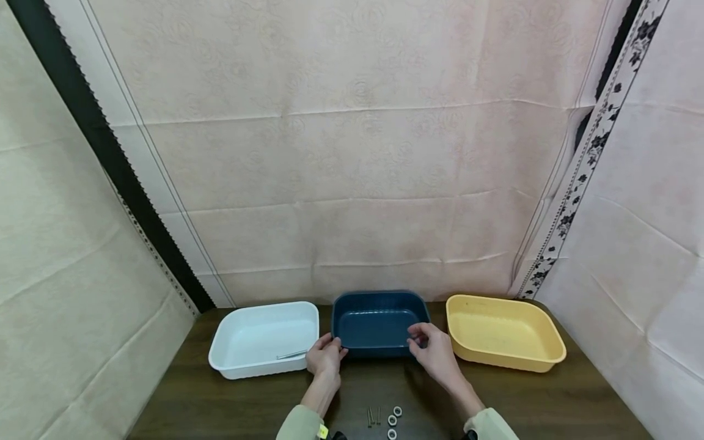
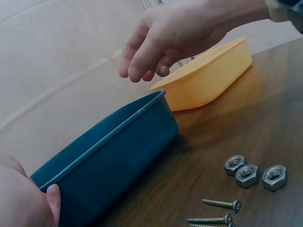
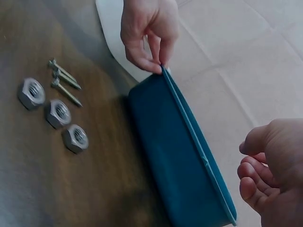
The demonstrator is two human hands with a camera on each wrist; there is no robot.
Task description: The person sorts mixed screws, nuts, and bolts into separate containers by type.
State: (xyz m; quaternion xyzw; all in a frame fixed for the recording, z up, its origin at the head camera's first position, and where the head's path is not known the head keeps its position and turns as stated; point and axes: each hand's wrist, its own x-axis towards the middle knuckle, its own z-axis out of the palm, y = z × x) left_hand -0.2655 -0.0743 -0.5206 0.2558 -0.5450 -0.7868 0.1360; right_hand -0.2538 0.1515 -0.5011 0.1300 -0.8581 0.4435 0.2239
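Observation:
In the head view a dark blue plastic tray (image 1: 379, 352) stands in the middle. My left hand (image 1: 326, 355) pinches its left rim between thumb and fingers, which the right wrist view shows closely. At the right end of the tray, my right hand (image 1: 431, 351) hovers with loosely bent fingers. The left wrist view has this right hand (image 2: 170, 40) raised above the rim, apart from it and holding nothing. Toward the front of the table lie three hex nuts (image 2: 247, 176) and three screws (image 2: 221, 203), near neither hand.
A white tray (image 1: 258, 371) is on the left, with a thin metal piece (image 1: 291, 354) inside. To the right stands a yellow tray (image 1: 503, 359). All rest on a brown wooden table (image 1: 181, 397). Pale cloth (image 1: 357, 159) hangs behind and along both sides.

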